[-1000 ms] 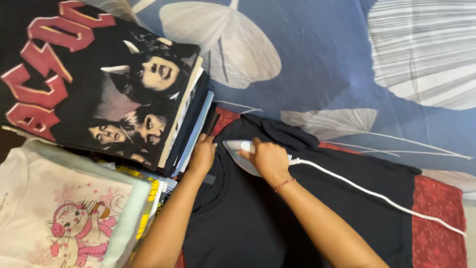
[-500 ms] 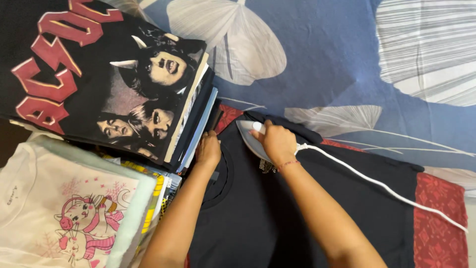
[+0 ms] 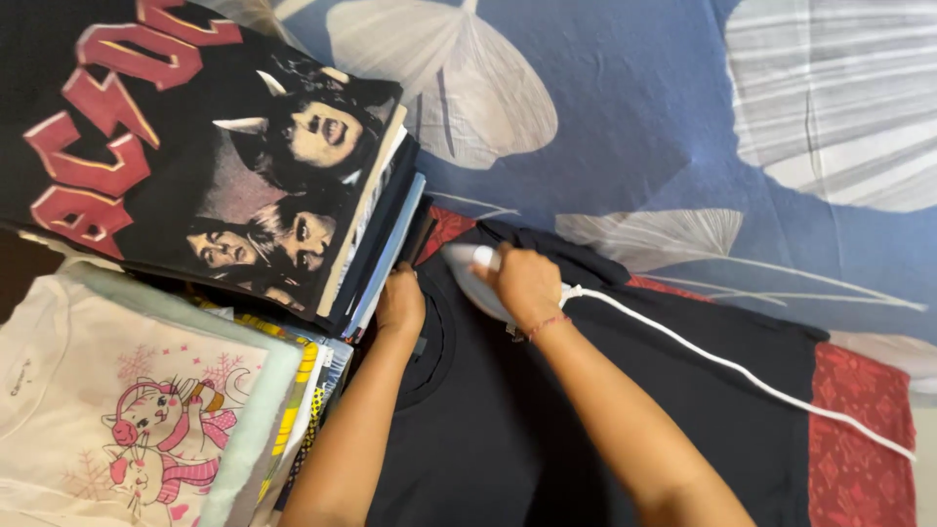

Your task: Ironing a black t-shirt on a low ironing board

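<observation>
Ironing a black T-shirt [image 3: 508,429] near its collar — right hand [image 3: 527,283] closed around the handle of a white iron [image 3: 468,275], left hand [image 3: 400,304] pressing flat, fingers down, on the neckline.

Keeping the cloth taut under the flat palm, gliding the soleplate away from those fingers, minding the white cord [image 3: 722,366] trailing across the shirt; lying on a red patterned cloth [image 3: 859,429] over a blue leaf-print sheet [image 3: 625,117], beside two stacks of folded shirts [image 3: 195,195].
</observation>
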